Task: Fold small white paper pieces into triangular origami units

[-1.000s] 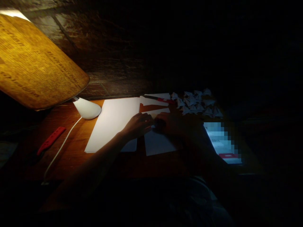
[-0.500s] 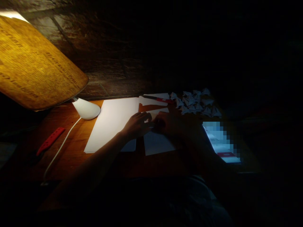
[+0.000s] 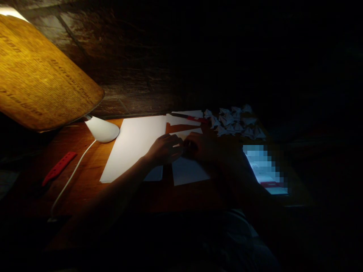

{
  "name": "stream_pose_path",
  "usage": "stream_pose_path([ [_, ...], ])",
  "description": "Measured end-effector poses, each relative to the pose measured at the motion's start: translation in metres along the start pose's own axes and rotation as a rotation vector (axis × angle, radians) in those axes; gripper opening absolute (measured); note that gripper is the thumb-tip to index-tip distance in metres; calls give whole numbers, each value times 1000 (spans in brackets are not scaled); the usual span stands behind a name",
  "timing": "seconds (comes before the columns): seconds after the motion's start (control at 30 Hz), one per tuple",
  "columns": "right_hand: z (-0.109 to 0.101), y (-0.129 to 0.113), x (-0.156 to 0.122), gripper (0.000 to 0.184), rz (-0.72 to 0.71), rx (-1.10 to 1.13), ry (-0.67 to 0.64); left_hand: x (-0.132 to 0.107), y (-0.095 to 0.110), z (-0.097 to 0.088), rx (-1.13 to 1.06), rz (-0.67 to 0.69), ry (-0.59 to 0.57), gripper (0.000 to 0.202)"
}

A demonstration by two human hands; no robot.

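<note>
Both my hands meet over a white paper sheet on a wooden table in dim lamplight. My left hand has its fingers curled and pressed on the paper's upper edge. My right hand, in shadow, is closed against the same spot, fingertips touching the left hand's. What lies between the fingertips is too dark to make out beyond the paper itself. A stack of white paper lies just left of my left hand.
A lamp with a yellow printed shade and white base stands at the left, its cord trailing forward. A red strip lies left. Several small folded paper pieces, a red-handled tool and a lit screen sit right.
The hands have stayed together on the paper; only the fingers shifted slightly. The view drifted a little to the left.
</note>
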State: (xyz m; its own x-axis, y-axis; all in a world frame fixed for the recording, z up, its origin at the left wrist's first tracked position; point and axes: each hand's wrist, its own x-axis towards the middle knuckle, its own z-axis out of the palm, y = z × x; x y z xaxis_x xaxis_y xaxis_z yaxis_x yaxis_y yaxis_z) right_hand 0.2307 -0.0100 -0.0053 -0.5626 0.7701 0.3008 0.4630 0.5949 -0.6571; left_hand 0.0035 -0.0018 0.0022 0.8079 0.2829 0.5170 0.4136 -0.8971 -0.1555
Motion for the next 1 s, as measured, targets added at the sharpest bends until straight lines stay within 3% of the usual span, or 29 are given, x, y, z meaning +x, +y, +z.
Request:
stream_pose_path([
  [0.5,-4,-3,-1,16,52,-10,-19,0,2,-1,-4,-9,-104,15],
  [0.7,-5,-5,0,18,72,0,-42,-1,4,5,-18,-115,-93,15],
  [1.0,-3,-1,1,19,37,10,-39,1,3,-1,-21,33,-27,15],
])
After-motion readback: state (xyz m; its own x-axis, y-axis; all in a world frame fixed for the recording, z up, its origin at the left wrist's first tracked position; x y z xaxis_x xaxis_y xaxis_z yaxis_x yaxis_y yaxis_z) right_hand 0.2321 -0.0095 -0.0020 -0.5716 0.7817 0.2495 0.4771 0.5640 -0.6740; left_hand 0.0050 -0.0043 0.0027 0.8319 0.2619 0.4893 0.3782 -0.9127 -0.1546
